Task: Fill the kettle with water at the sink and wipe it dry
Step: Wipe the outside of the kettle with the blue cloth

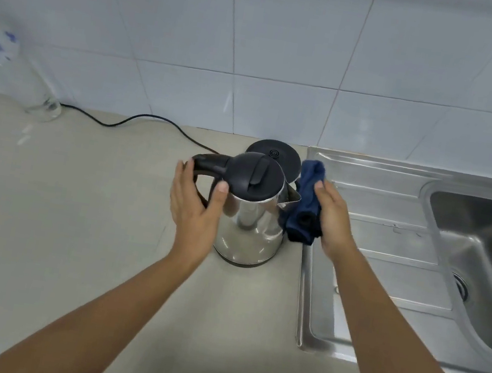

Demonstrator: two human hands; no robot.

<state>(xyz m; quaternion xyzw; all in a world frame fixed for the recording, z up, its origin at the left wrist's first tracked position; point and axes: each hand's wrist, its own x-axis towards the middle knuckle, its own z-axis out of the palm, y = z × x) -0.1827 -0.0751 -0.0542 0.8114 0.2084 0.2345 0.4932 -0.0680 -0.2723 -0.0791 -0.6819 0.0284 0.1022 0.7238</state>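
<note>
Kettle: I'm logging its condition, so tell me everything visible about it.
The kettle stands upright on the counter, off its black base, beside the sink. Shiny metal body, closed black lid, black handle left, spout right. The left hand cups the handle; the right hand holds a blue cloth against the spout side.

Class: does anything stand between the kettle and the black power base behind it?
Nothing visible does. The power base lies just behind the kettle on the counter. The part of its top that shows is bare, though the kettle hides its near edge. The blue cloth in the right hand is off to the kettle's right.
</note>
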